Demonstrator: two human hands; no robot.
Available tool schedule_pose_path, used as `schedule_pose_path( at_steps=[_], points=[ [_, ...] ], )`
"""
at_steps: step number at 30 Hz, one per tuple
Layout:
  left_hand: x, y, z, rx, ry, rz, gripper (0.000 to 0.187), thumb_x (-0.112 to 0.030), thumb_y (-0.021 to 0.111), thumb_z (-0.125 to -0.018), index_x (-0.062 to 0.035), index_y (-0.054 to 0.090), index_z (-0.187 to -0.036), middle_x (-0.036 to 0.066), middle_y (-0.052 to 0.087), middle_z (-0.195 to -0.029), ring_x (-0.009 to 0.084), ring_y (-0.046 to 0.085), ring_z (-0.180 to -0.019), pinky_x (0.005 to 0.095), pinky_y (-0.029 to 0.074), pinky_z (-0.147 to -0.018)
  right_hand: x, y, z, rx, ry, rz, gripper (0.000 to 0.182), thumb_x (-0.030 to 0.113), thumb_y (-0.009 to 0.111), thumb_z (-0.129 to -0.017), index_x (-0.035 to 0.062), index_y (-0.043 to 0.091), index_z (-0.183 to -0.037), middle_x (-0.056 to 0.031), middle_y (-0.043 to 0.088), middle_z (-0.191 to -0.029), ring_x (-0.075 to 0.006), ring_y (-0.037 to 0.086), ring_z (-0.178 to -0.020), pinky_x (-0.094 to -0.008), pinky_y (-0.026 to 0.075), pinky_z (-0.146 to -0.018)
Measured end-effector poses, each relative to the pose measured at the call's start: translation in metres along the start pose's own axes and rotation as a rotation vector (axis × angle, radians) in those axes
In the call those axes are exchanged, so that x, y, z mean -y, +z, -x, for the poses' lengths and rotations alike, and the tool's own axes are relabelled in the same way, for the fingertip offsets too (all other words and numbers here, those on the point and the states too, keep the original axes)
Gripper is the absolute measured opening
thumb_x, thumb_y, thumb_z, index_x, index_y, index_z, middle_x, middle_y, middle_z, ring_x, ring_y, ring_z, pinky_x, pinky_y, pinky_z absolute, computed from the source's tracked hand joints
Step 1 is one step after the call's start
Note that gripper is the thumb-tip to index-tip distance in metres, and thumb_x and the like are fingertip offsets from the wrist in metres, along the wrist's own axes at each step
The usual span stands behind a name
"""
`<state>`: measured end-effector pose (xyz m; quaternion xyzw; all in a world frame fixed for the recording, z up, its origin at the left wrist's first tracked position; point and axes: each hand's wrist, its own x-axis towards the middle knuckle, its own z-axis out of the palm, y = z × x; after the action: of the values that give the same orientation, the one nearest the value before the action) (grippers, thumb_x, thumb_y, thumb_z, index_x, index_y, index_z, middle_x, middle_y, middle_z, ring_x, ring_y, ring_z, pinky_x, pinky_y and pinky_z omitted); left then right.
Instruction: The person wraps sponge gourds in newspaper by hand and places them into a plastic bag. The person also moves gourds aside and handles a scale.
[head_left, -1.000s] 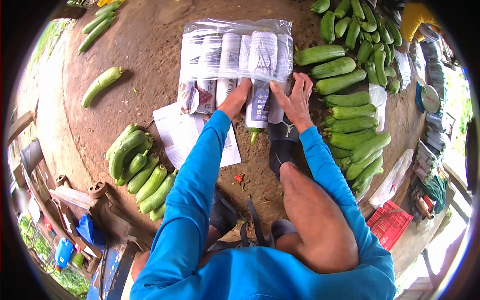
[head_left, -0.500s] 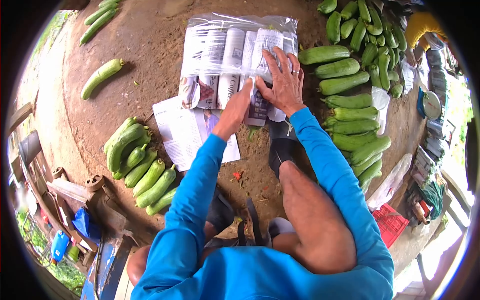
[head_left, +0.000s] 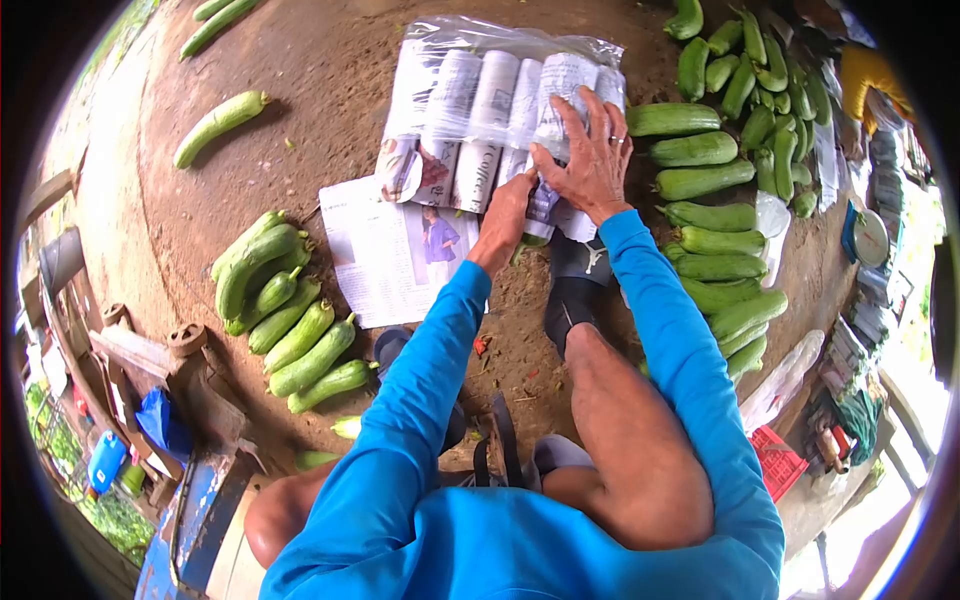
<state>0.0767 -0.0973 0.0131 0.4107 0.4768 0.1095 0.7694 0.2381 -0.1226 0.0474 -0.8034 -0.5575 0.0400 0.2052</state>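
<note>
Brown, bumpy dirt (head_left: 330,70) lies under my shiny, crinkly bag (head_left: 425,45) of round paper rolls (head_left: 492,95). My right hand (head_left: 592,160), fingers apart, lies on one roll (head_left: 566,78). My left hand (head_left: 508,215) touches its low end; I can't tell if that grip is closed. Long green squashes (head_left: 695,150) sit close on the right; bare dirt is left.

Brown dirt floor (head_left: 330,120) lies around your left hand (head_left: 508,222). Far to the right of your right hand (head_left: 592,165), bright light (head_left: 865,525) shines in.
</note>
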Motion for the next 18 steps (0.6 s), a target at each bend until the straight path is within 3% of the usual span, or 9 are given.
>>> schedule_pose_path(
  at_steps=[2, 3, 5, 6, 8, 11, 13, 14, 18],
  points=[
    [-0.016, -0.001, 0.007, 0.126, -0.228, 0.343, 0.047, -0.047, 0.049, -0.102, -0.0048, 0.069, -0.109, 0.008, 0.071, -0.098, 0.0152, 0.065, -0.079, 0.0323, 0.053, -0.064, 0.003, -0.001, -0.004, 0.028, 0.031, 0.025, 0.070, 0.057, 0.071, -0.080, 0.0307, 0.054, -0.143, -0.0029, 0.034, -0.158, -0.0395, 0.024, -0.145, -0.0713, 0.027, -0.107],
    [-0.029, -0.004, 0.016, 0.181, -0.261, 0.327, 0.050, -0.049, 0.049, -0.103, -0.0046, 0.067, -0.116, 0.007, 0.070, -0.099, 0.0150, 0.067, -0.077, 0.0323, 0.055, -0.061, 0.003, -0.001, -0.006, 0.034, 0.029, 0.026, 0.069, 0.056, 0.070, -0.081, 0.0309, 0.054, -0.143, -0.0031, 0.034, -0.158, -0.0395, 0.026, -0.145, -0.0701, 0.030, -0.107],
    [-0.011, 0.007, 0.019, 0.046, -0.019, 0.462, 0.057, -0.052, 0.046, -0.105, -0.0039, 0.059, -0.132, 0.009, 0.067, -0.120, 0.0182, 0.063, -0.105, 0.0346, 0.052, -0.091, 0.009, -0.005, -0.008, 0.058, 0.020, 0.096, 0.068, 0.049, 0.072, -0.083, 0.0328, 0.051, -0.146, -0.0050, 0.035, -0.158, -0.0398, 0.030, -0.144, -0.0662, 0.034, -0.108],
    [0.013, 0.001, 0.000, 0.213, 0.074, 0.452, 0.062, -0.052, 0.045, -0.106, 0.0011, 0.053, -0.137, 0.013, 0.063, -0.128, 0.0200, 0.058, -0.114, 0.0360, 0.046, -0.101, 0.009, -0.004, -0.007, 0.048, -0.002, 0.100, 0.069, 0.044, 0.073, -0.082, 0.0335, 0.050, -0.147, -0.0053, 0.035, -0.159, -0.0401, 0.030, -0.144, -0.0657, 0.035, -0.108],
    [-0.018, -0.013, 0.011, 0.208, 0.219, -0.315, 0.055, -0.040, 0.036, -0.107, 0.0098, 0.051, -0.127, 0.027, 0.068, -0.113, 0.0400, 0.065, -0.105, 0.0438, 0.051, -0.094, 0.014, -0.007, -0.005, 0.037, 0.006, 0.105, 0.066, 0.037, 0.073, -0.084, 0.0311, 0.050, -0.146, -0.0066, 0.035, -0.158, -0.0408, 0.029, -0.144, -0.0647, 0.034, -0.112],
    [-0.069, -0.014, 0.039, 0.196, -0.137, -0.647, 0.067, -0.053, 0.044, -0.100, 0.0100, 0.058, -0.118, 0.029, 0.069, -0.077, 0.0414, 0.072, -0.066, 0.0534, 0.059, -0.069, 0.000, 0.000, -0.001, -0.009, -0.087, 0.122, 0.064, 0.034, 0.070, -0.086, 0.0287, 0.050, -0.147, -0.0133, 0.033, -0.158, -0.0411, 0.028, -0.144, -0.0588, 0.035, -0.114],
    [-0.068, -0.019, 0.054, 0.074, 0.320, -1.035, 0.067, -0.056, 0.050, -0.095, 0.0090, 0.067, -0.100, 0.030, 0.068, -0.071, 0.0428, 0.072, -0.068, 0.0518, 0.060, -0.068, 0.005, 0.000, -0.001, 0.008, -0.080, 0.148, 0.064, 0.033, 0.068, -0.087, 0.0295, 0.049, -0.148, -0.0151, 0.031, -0.158, -0.0417, 0.027, -0.145, -0.0627, 0.035, -0.111],
    [-0.067, -0.022, 0.060, 0.105, 0.361, -1.133, 0.066, -0.055, 0.051, -0.094, 0.0065, 0.071, -0.081, 0.031, 0.067, -0.071, 0.0453, 0.071, -0.068, 0.0509, 0.059, -0.066, 0.009, 0.000, 0.001, 0.028, -0.054, 0.199, 0.065, 0.032, 0.068, -0.087, 0.0312, 0.048, -0.149, -0.0151, 0.030, -0.159, -0.0419, 0.027, -0.145, -0.0674, 0.036, -0.107],
    [-0.108, -0.070, 0.070, 0.144, 0.390, -1.217, 0.065, -0.056, 0.052, -0.093, 0.0023, 0.070, -0.072, 0.027, 0.066, -0.066, 0.0441, 0.069, -0.064, 0.0511, 0.058, -0.065, 0.013, 0.002, 0.002, 0.034, -0.036, 0.220, 0.067, 0.032, 0.069, -0.086, 0.0328, 0.046, -0.149, -0.0139, 0.028, -0.159, -0.0413, 0.027, -0.145, -0.0695, 0.037, -0.104]
  ],
)
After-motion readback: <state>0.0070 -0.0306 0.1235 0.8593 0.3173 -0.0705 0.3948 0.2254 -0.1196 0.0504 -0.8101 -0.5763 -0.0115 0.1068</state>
